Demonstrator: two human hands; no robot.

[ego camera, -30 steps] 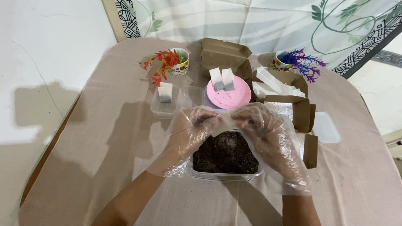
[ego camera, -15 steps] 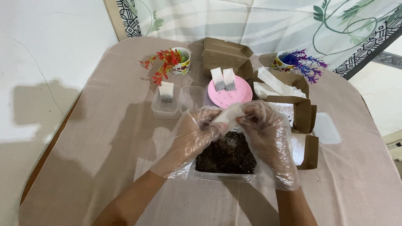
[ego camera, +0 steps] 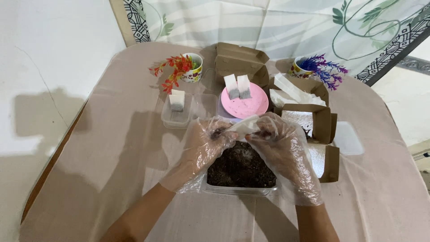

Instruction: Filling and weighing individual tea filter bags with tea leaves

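Compared with the view half a second earlier, both gloved hands sit slightly lower over the clear tub, and the small white paper sachet (ego camera: pixel 244 127) between them has tipped from a raised slant to lie nearer level. The left hand (ego camera: pixel 204 145) pinches the sachet's left end, thumb and forefinger pressed together on it; dark grains cling to the glove at that pinch. The right hand (ego camera: pixel 284 148) pinches the right end with its fingers (ego camera: pixel 262 133) closed on the paper, the remaining fingers curled loosely. The sachet's long axis runs left to right, spanning the gap between the two pinches, its right end a little higher. It hangs directly above the far edge of the clear tub (ego camera: pixel 237 190), which is filled with dark loose granules (ego camera: pixel 242 166) and stands on the desk (ego camera: pixel 112 148) just in front of the person. Neither hand is nearer: each holds one end. Beyond the hands a pink plate (ego camera: pixel 251 105) carries two filled sachets (ego camera: pixel 237 86), a smaller clear tray (ego camera: pixel 175 117) holds one more, and open brown cartons (ego camera: pixel 320 121) lie to the right.
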